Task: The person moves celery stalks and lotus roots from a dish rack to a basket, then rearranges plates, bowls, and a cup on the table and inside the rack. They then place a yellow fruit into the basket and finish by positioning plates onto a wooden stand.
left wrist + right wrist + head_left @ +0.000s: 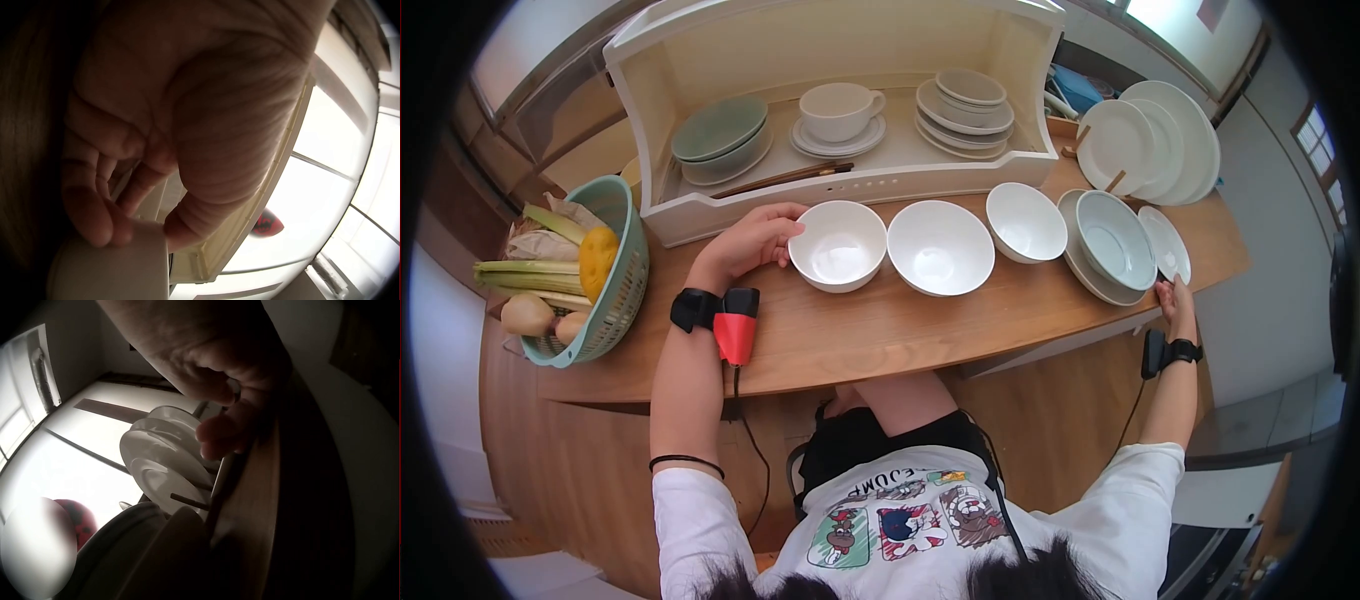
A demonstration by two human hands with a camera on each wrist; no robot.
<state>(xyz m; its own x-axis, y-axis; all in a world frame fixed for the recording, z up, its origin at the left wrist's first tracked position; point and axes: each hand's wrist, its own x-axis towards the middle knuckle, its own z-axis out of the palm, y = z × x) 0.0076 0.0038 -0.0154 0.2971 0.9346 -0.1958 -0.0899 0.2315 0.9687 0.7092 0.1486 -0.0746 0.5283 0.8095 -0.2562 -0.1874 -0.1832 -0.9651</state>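
Pinching the leftmost white bowl (838,250) by its side, in front of the shelf (880,186), is the left hand (752,243); the right hand (1176,304) grips the small plate (1166,246) near the table's (850,345) right edge.

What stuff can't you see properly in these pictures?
- Bottom of basket, head view: vegetables cover it.
- Blue thing, head view: plates partly hide it.
- Bowl by the left hand, left wrist view: bottom edge cuts it off.
- White oval at left, right wrist view: too blurry to name.
- Grip of right hand, right wrist view: dark shadow.
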